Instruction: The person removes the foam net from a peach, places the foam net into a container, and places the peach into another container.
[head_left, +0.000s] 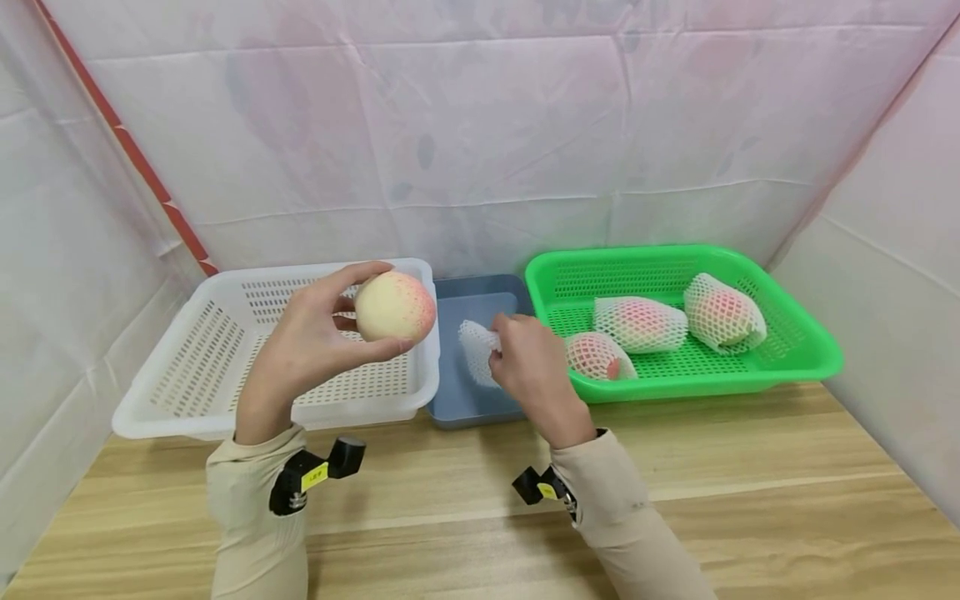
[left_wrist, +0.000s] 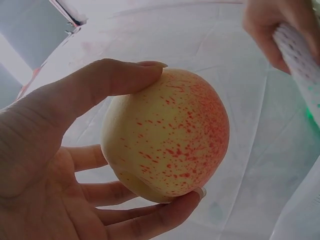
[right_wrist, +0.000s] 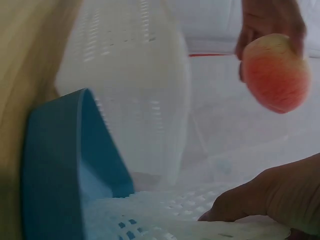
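Observation:
A pale yellow peach (head_left: pixel 395 307) with a red-speckled side is gripped by my left hand (head_left: pixel 315 329) above the white basket's right part. In the left wrist view, the thumb lies across the top of the peach (left_wrist: pixel 170 135) and the fingers curl beneath it. My right hand (head_left: pixel 534 367) pinches a white foam net sleeve (head_left: pixel 478 350) over the blue-grey tray (head_left: pixel 480 408). In the right wrist view the foam net (right_wrist: pixel 185 205) hangs from the thumb and fingers, close to the tray's edge; it looks flattened, with no fruit visible inside.
A white perforated basket (head_left: pixel 255 425) stands at the left. On the right, a green basket (head_left: pixel 720 379) holds three net-wrapped peaches, among them one peach (head_left: pixel 641 323) in the middle. The wooden table (head_left: pixel 420 517) runs along the front, with white cloth walls (head_left: pixel 480 125) around.

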